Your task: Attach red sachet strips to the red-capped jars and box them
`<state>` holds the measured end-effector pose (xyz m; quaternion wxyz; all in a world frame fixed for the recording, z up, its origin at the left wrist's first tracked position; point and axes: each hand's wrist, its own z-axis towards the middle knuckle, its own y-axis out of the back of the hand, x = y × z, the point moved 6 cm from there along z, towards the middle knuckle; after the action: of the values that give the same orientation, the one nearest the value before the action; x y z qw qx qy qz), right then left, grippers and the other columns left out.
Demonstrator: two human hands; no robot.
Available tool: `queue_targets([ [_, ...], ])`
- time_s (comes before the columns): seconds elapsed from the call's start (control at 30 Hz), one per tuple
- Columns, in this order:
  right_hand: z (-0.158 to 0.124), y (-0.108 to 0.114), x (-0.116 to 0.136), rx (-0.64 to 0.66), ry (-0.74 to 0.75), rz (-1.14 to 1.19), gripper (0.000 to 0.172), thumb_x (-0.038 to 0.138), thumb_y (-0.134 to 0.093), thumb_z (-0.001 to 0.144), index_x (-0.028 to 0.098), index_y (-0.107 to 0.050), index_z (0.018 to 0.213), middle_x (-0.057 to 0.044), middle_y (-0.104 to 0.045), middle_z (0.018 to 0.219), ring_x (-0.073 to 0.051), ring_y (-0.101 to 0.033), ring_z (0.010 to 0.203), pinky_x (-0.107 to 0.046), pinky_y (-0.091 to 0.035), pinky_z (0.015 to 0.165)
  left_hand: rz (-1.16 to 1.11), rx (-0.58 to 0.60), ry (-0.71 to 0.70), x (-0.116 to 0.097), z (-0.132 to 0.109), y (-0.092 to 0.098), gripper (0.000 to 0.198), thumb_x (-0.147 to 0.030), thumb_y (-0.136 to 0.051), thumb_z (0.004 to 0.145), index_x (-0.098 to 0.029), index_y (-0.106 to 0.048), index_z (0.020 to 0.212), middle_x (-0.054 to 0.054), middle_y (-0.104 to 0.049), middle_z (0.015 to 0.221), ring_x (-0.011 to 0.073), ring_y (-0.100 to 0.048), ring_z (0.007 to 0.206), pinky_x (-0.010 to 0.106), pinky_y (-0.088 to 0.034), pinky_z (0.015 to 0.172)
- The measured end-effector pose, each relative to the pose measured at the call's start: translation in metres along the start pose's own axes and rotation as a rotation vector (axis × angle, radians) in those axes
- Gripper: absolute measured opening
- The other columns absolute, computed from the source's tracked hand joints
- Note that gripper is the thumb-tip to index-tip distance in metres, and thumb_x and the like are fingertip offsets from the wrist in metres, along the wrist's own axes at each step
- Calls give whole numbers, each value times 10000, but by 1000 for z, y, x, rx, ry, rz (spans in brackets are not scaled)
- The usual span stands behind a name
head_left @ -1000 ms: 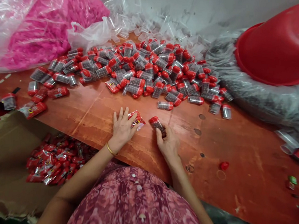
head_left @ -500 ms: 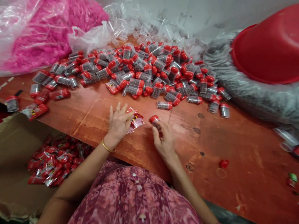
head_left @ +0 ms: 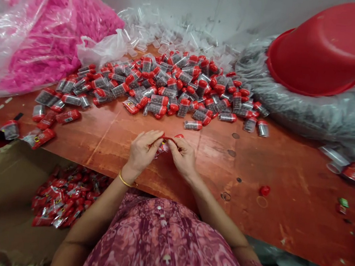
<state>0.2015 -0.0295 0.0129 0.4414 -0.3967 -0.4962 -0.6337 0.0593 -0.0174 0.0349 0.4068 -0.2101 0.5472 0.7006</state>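
Observation:
My left hand (head_left: 143, 148) and my right hand (head_left: 182, 155) meet over the front of the brown table (head_left: 285, 195). The left pinches a small red printed wrapper (head_left: 163, 145). The right is closed on a small clear tube with a red cap (head_left: 179, 136), pressed against the wrapper; most of the tube is hidden by my fingers. Just beyond my hands lies a big heap of the same red-capped tubes (head_left: 172, 86).
A cardboard box (head_left: 2, 199) at lower left holds several red wrapped packs (head_left: 63, 197). At back left sits a clear bag of pink pieces (head_left: 39, 29). A red basin (head_left: 325, 51) rests on a grey bag at the right. A loose red cap (head_left: 264, 190) lies on the table.
My hands have come together: the left lifted the wrapper off the table, and the right brought the tube leftward up against it.

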Motion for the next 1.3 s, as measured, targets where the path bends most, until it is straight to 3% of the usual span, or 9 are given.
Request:
queue_targets([
  [0.17, 0, 3, -5, -63, -5, -50, 297, 353, -465, 866, 195, -552, 631, 18, -484, 582, -125, -448, 580, -255, -356, 569, -250, -147, 306, 19, -10, -5, 624, -420, -612, 792, -173, -438, 1338, 161, -553, 1315, 237, -583, 1140, 360, -470, 952],
  [0.37, -5, -2, -6, -164, 5, -51, 362, 376, -437, 868, 204, -402, 551, 49, -379, 531, -100, -354, 525, -241, -296, 533, -704, 33, 659, 17, -29, -26, 488, -510, -693, 665, -125, -684, 963, 108, -719, 920, 206, -670, 804, 279, -543, 654],
  [0.43, -8, -4, -2, -184, 25, -7, 355, 357, -448, 862, 204, -399, 546, 46, -389, 535, -100, -359, 524, -240, -305, 533, -750, 47, 685, 12, -35, -29, 452, -510, -705, 645, -135, -703, 897, 66, -715, 811, 161, -643, 683, 222, -501, 533],
  [0.53, -14, -11, 2, -175, 16, 79, 300, 335, -459, 856, 198, -469, 589, 31, -452, 566, -108, -408, 553, -240, -346, 555, -782, -89, 699, 12, -40, -25, 392, -461, -735, 620, -142, -709, 846, 26, -693, 717, 112, -594, 591, 184, -452, 479],
  [0.77, -25, -21, 8, -44, 36, 66, 345, 372, -387, 909, 195, -502, 636, 17, -473, 590, -118, -440, 561, -243, -371, 544, -902, -206, 712, 16, -35, -20, 337, -384, -820, 494, -126, -701, 676, 4, -681, 624, 87, -579, 556, 205, -474, 591],
  [0.97, -11, 27, 4, -21, 129, -640, 395, 491, -549, 817, 154, -589, 1018, -132, -627, 1014, -249, -541, 914, -361, -414, 792, -1049, -219, 941, 25, -35, -13, 403, -428, -843, 439, -127, -660, 636, -5, -658, 551, 99, -560, 447, 220, -465, 471],
  [1.1, -6, 38, -24, 96, 70, -957, 357, 340, -546, 816, 123, -591, 1096, -171, -639, 1035, -283, -542, 897, -390, -410, 774, -1166, -136, 996, 23, -32, -17, 336, -381, -830, 521, -133, -651, 659, -6, -662, 579, 95, -579, 476, 202, -467, 463],
  [1.2, -11, 42, -28, 58, 87, -839, 273, 247, -471, 815, 119, -619, 1005, -148, -664, 912, -244, -563, 801, -359, -431, 729, -1209, -97, 1014, 21, -32, -20, 307, -375, -810, 572, -137, -651, 681, -9, -660, 590, 92, -586, 496, 191, -464, 464],
  [1.3, -22, 50, -19, 13, 8, -454, 244, 281, -440, 821, 154, -617, 932, -58, -639, 726, -162, -541, 608, -279, -433, 587, -1200, -89, 1006, 20, -33, -19, 335, -404, -813, 557, -138, -655, 685, -7, -661, 593, 91, -587, 502, 186, -457, 459],
])
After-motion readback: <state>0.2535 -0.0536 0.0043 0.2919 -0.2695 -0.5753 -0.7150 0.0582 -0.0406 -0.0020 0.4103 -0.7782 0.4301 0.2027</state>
